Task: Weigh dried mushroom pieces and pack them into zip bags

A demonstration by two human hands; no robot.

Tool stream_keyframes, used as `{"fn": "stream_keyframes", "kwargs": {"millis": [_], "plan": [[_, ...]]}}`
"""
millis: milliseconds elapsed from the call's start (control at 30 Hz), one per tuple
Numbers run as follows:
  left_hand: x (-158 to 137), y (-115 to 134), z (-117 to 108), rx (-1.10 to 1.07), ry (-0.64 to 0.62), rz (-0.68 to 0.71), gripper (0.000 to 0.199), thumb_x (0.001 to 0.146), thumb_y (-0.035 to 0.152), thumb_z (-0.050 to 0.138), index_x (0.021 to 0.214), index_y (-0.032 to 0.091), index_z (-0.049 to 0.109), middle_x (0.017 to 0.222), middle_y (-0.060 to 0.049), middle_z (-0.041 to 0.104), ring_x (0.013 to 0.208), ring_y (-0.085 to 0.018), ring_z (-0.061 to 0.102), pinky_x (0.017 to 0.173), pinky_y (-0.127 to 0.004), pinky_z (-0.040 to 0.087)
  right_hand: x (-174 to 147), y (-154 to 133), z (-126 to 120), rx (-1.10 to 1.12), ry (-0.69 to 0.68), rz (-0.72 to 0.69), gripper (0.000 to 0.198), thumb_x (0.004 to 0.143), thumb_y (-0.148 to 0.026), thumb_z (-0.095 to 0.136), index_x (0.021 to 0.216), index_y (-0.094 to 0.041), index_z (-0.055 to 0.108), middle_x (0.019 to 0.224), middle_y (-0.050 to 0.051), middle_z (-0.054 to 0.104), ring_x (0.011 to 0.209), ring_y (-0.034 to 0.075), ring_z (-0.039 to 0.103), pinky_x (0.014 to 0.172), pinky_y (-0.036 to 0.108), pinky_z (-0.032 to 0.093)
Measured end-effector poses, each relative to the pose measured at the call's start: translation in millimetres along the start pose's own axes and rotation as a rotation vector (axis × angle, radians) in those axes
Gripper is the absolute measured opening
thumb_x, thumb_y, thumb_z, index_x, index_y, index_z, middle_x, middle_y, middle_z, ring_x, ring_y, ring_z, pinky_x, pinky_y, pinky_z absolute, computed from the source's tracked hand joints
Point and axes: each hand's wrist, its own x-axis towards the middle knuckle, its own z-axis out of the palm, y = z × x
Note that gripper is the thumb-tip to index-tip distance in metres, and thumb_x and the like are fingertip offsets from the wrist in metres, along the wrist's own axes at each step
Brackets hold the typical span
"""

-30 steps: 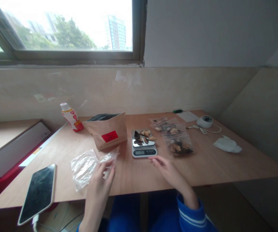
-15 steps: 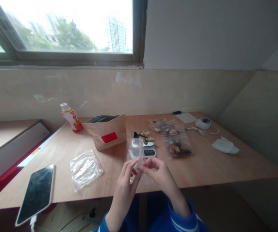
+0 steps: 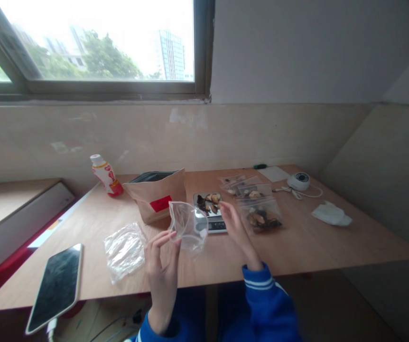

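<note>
My left hand (image 3: 165, 259) pinches the rim of a clear plastic zip bag (image 3: 189, 228), whose mouth gapes toward the right. Beyond the bag, dried brown-and-tan slices (image 3: 208, 203), perhaps mushroom, lie on a small digital scale (image 3: 216, 225). At the pile's right edge is my right hand (image 3: 235, 225), its fingers stretched out toward the slices; whether the fingertips touch one is hard to see. The bag partly covers the scale's left front. Just right of the scale lies a filled zip bag (image 3: 264, 216) of similar slices.
A brown paper pouch (image 3: 160, 202) stands left of the scale, with a bottle (image 3: 107, 175) behind it. Flat plastic bags (image 3: 124, 251) and a phone (image 3: 57, 285) lie at the left. Smaller filled bags (image 3: 252, 192), a white camera (image 3: 299, 181) and a crumpled tissue (image 3: 331, 214) sit rightward.
My right hand has let go of the bag and moved forward and right to the slices on the scale. My left hand has shifted left with the bag, which has opened wide.
</note>
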Motion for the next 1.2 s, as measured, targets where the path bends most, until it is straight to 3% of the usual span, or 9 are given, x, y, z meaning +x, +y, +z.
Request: {"fn": "stream_keyframes", "kwargs": {"millis": [33,100,200,333,567,767,900,1000,1200], "plan": [[-0.6,-1.8,3.4,-0.027,0.008,-0.019,0.018,0.087,0.031,0.058,0.101,0.021,0.060,0.107,-0.007,0.064,0.107,-0.022,0.059,0.094,-0.041,0.046,8.2,7.9,5.4,-0.150,0.107,-0.026,0.059,0.085,-0.064,0.045,0.120,-0.018,0.056,0.124,0.016,0.058,0.122,0.030,0.049,0.103,0.048,0.036],[-3.0,-6.7,11.9,-0.094,0.020,-0.060,0.020,0.089,0.031,0.055,0.105,0.020,0.056,0.120,-0.010,0.060,0.118,-0.023,0.055,0.100,-0.043,0.043,21.4,22.0,17.7,-0.393,0.183,-0.056,0.056,0.083,-0.057,0.053,0.121,-0.016,0.054,0.128,0.019,0.054,0.123,0.034,0.044,0.102,0.052,0.033],[-8.5,-13.0,25.3,-0.150,0.038,-0.105,0.020,0.089,0.031,0.054,0.105,0.020,0.052,0.138,-0.014,0.049,0.128,-0.025,0.048,0.105,-0.045,0.040,29.5,34.1,35.4,-0.610,0.149,-0.058,0.055,0.080,-0.050,0.060,0.122,-0.015,0.052,0.127,0.022,0.052,0.118,0.037,0.046,0.095,0.052,0.036],[-14.8,-12.4,37.6,-0.162,0.018,-0.115,0.014,0.090,0.031,0.052,0.098,0.020,0.048,0.147,-0.016,0.040,0.132,-0.026,0.044,0.105,-0.046,0.041,25.2,37.7,51.3,-0.723,0.184,-0.052,0.066,0.077,-0.055,0.062,0.125,-0.010,0.048,0.124,0.027,0.051,0.110,0.040,0.047,0.089,0.052,0.038],[-21.7,-7.7,44.0,-0.202,0.006,-0.227,0.015,0.091,0.033,0.051,0.097,0.021,0.046,0.147,-0.017,0.040,0.135,-0.025,0.041,0.106,-0.045,0.041,24.7,43.3,51.2,-0.699,0.180,-0.079,0.028,0.082,-0.030,0.060,0.108,-0.018,0.059,0.111,0.017,0.057,0.103,0.033,0.050,0.089,0.046,0.040],[-27.3,-11.2,47.8,-0.275,0.015,-0.305,0.018,0.090,0.036,0.052,0.096,0.021,0.044,0.149,-0.018,0.036,0.133,-0.026,0.044,0.105,-0.046,0.042,32.1,49.5,36.7,-0.490,0.143,-0.130,0.014,0.082,-0.017,0.055,0.094,-0.019,0.062,0.101,0.011,0.061,0.099,0.028,0.054,0.088,0.043,0.042],[-28.6,-10.0,50.6,-0.273,-0.004,-0.302,0.016,0.090,0.035,0.051,0.097,0.022,0.043,0.149,-0.017,0.036,0.135,-0.025,0.041,0.106,-0.047,0.041,33.7,49.8,28.7,-0.452,0.116,-0.163,0.014,0.083,-0.013,0.051,0.085,-0.020,0.064,0.094,0.008,0.065,0.092,0.025,0.058,0.086,0.040,0.044],[-28.4,-8.2,52.7,-0.260,-0.011,-0.322,0.017,0.090,0.035,0.051,0.099,0.022,0.043,0.148,-0.018,0.038,0.133,-0.026,0.044,0.104,-0.048,0.043,33.3,46.4,22.9,-0.423,0.133,-0.177,0.019,0.085,-0.015,0.047,0.093,-0.018,0.064,0.099,0.010,0.065,0.096,0.024,0.058,0.088,0.039,0.045],[-27.6,-8.4,58.6,-0.367,-0.057,-0.322,0.017,0.091,0.036,0.049,0.098,0.023,0.040,0.150,-0.020,0.033,0.124,-0.025,0.054,0.097,-0.044,0.050,32.8,11.0,8.6,-0.217,0.330,-0.206,0.020,0.086,-0.024,0.051,0.100,-0.017,0.063,0.103,0.011,0.064,0.100,0.024,0.059,0.090,0.038,0.047]]}}
